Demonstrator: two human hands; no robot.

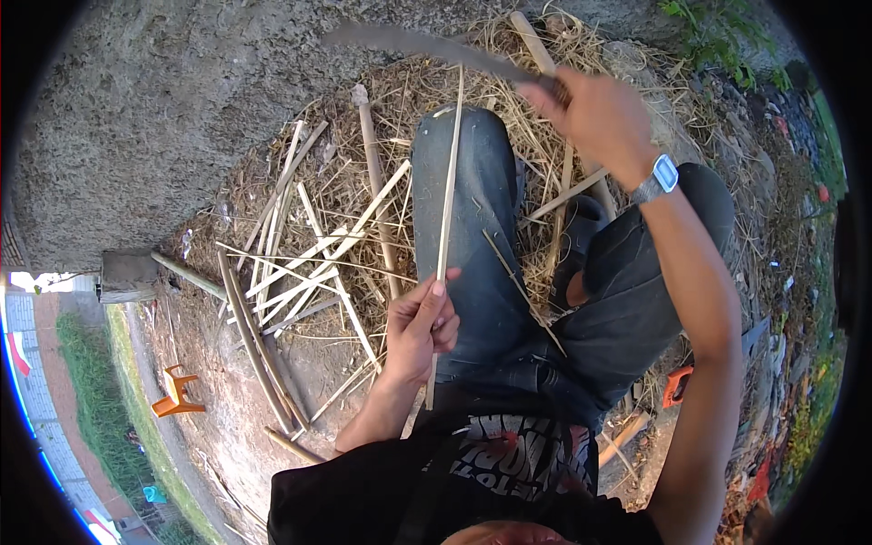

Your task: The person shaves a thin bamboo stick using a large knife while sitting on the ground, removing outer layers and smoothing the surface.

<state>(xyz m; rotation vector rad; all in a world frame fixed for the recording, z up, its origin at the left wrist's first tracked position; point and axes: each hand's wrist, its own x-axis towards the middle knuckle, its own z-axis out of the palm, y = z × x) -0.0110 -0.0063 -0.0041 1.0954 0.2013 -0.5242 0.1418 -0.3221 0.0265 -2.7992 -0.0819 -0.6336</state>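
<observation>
My left hand [422, 329] is closed around a long, thin pale strip of split bamboo or wood [450, 191]. The strip runs upright along my left thigh, its far end past the knee and its near end at my shirt. Gripped in my right hand [607, 123] is the dark handle of a long-bladed knife, like a machete. Its blade [422, 45] points left, beyond the knee and near the strip's far tip, slightly blurred. Whether blade and strip touch, I cannot tell. A thinner strip [518, 282] lies across my lap.
Pale split strips [336, 241] lie crossed in a heap to the left. Round poles [372, 154] rest on straw and shavings. A rough grey wall [163, 136] stands beyond. An orange plastic stool [179, 392] lies far left; an orange-handled tool [677, 386] is by my right forearm.
</observation>
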